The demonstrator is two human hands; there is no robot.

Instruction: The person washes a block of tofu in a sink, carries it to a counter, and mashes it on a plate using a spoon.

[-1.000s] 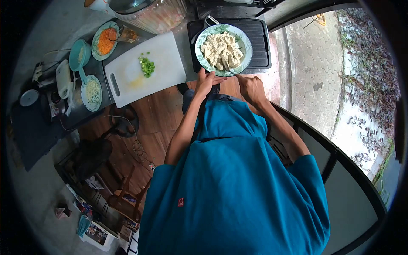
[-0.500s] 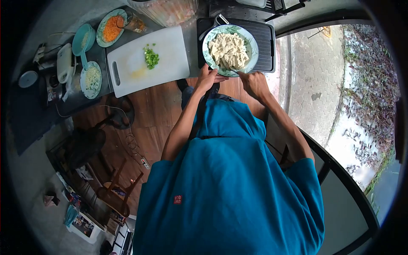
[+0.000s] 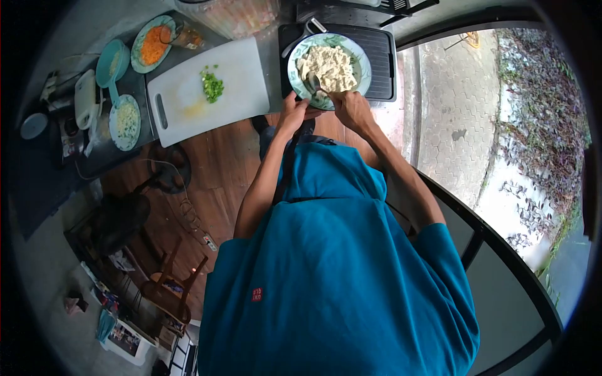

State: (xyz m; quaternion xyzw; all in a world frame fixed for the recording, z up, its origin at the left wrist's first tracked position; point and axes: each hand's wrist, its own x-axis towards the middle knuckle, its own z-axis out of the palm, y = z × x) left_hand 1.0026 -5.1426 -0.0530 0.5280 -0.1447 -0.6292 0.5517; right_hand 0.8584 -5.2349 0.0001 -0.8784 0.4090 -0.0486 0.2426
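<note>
A bowl [image 3: 363, 67] with a green leaf pattern holds a pale, lumpy mixture [image 3: 330, 66]. Its near rim is gripped by my left hand [image 3: 293, 114], fingers partly tucked under it. My right hand [image 3: 353, 111] is closed around the handle of a spoon [image 3: 314, 82], whose head lies inside the bowl at the left edge of the mixture. Under and behind the bowl is a black ridged griddle [image 3: 380, 62]. To the left, a white cutting board [image 3: 244, 78] carries a small heap of chopped green onion [image 3: 212, 87].
Further left stand a plate of shredded carrot [image 3: 154, 46], a teal strainer [image 3: 113, 62] and a plate of pale chopped pieces [image 3: 126, 123]. A glass [image 3: 186, 37] leans by the carrot. A peeler-like tool [image 3: 307, 31] lies behind the bowl. A large clear container [image 3: 232, 15] is at the back.
The spoon has moved left within the bowl, and its head now shows beside the mixture. My right hand has shifted left and upward. The whole view has slid slightly.
</note>
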